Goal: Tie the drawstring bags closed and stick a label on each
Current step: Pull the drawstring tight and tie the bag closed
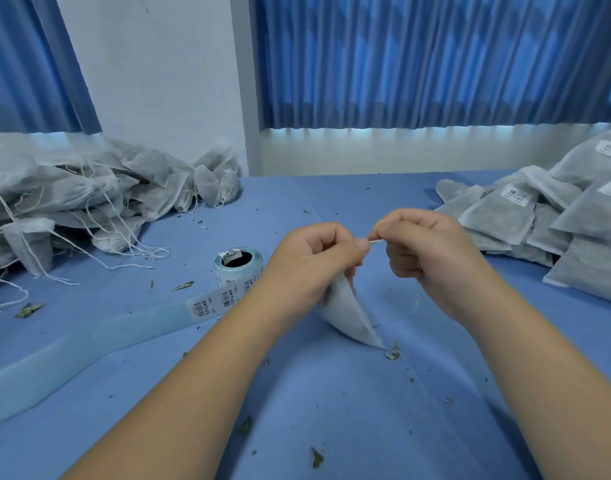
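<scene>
Open tabletop (332,403) lies nearest you. Untied bags (72,195) crowd the left edge and labelled bags (539,216) the right, with the label roll (238,268) left of centre. Blue cloth, leaf scraps, blue curtains (435,60) behind. At centre your left grip (318,258) clutches the white bag (349,317) by its neck, its tip touching the cloth; your right grip (425,251) pinches its drawstring (375,241).

Untied bags (72,202) heaped far left; labelled bags (553,220) stacked right; label roll (237,268) between, left of held bag (349,313).
</scene>
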`<state>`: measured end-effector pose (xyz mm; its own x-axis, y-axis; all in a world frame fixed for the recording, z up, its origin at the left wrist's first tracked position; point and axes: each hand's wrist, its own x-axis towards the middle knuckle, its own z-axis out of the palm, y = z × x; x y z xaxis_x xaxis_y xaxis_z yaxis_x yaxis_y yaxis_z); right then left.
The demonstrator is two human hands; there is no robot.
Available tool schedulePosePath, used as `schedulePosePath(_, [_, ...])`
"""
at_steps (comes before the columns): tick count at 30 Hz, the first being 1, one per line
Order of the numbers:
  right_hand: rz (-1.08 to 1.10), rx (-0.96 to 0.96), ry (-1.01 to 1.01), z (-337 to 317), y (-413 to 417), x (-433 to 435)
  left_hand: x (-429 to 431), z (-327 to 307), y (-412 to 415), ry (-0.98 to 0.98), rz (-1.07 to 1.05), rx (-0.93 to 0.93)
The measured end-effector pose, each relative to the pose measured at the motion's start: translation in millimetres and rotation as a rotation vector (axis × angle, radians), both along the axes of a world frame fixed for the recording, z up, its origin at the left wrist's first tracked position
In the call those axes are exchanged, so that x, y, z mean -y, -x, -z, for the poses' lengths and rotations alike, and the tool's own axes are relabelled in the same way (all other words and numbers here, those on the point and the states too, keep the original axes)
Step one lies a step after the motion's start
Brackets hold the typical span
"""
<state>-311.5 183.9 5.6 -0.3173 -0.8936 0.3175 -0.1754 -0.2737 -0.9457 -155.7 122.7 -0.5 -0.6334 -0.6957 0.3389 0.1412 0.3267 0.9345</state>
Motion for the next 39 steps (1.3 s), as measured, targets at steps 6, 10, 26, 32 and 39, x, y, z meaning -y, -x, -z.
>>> schedulePosePath(6, [0.047, -0.06, 0.081, 2, -10, -1, 5, -5, -8, -0.2, 0.159, -0.121])
schedulePosePath(10, [0.063, -0.077, 0.141, 0, -14, -3, 12, -8, -13, -0.233, 0.107, -0.116])
schedulePosePath(26, [0.293, -0.165, 0.147, 6, -18, 1, 5, -5, -7, 0.185, -0.119, 0.073])
schedulePosePath(32, [0.241, -0.285, 0.071, 21, -32, 12, 9, -2, 0, -0.094, -0.132, -0.12])
schedulePosePath(39, [0.271, -0.338, 0.022, 27, -25, 22, 20, -8, 14, 0.131, -0.288, 0.06])
